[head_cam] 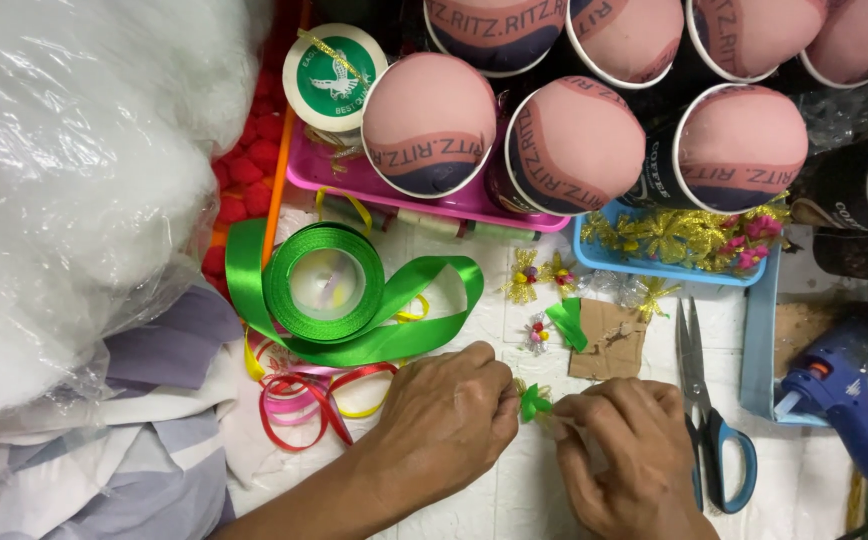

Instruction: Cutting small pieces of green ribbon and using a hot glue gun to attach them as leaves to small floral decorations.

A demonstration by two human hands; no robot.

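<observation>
While hands pinch bow (scissors beside)

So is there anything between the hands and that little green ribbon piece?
Nothing visible: the left hand and right hand both already pinch the small green ribbon bow between them. The scissors lie off to the right.

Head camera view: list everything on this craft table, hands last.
paper cups: about eight, pink insides, top
green ribbon roll: one, centre left
thin ribbons: several, red, yellow, pink, below the roll
gold ornaments: many, blue tray
scissors: one, blue handles, right
glue gun: one, blue, far right
plastic bag: one, clear, white filling, left
green bow: one, pinched between both hands
left hand; right hand: bottom centre
</observation>
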